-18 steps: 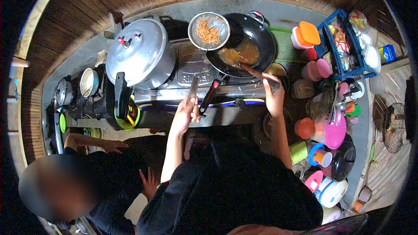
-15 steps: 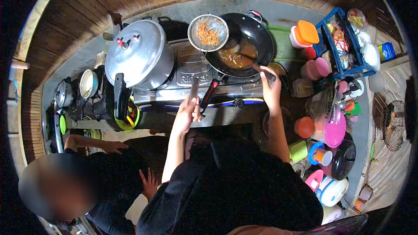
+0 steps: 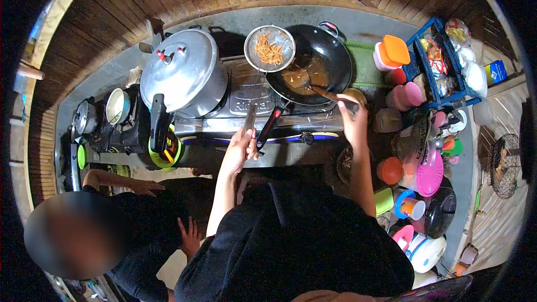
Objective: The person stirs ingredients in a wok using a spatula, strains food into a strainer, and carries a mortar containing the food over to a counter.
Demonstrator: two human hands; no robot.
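Observation:
My left hand [image 3: 240,150] is closed around the flat metal handle of a strainer [image 3: 284,40]. Its round mesh bowl carries a small heap of orange-brown fried strips [image 3: 268,49] and overlaps the wok's left rim. My right hand [image 3: 352,118] grips a wooden-handled cooking utensil [image 3: 327,93], whose head dips into the brown liquid [image 3: 316,71] in the black wok [image 3: 338,50]. That head is partly sunk, so its exact kind is unclear. The wok rests on the gas stove [image 3: 240,86], its black and red handle [image 3: 271,126] pointing toward me beside my left hand.
A large pressure cooker [image 3: 179,70] stands left of the wok. Plastic tubs [image 3: 404,95], a blue crate [image 3: 442,100] and a pink lid [image 3: 429,176] crowd the right side. Another person [image 3: 148,229] is at my left, with a hand [image 3: 190,236] low near my arm.
My right hand has shifted slightly right and down, drawing the utensil's head across the liquid. The strainer stays over the wok's left edge. The whole view has shifted slightly.

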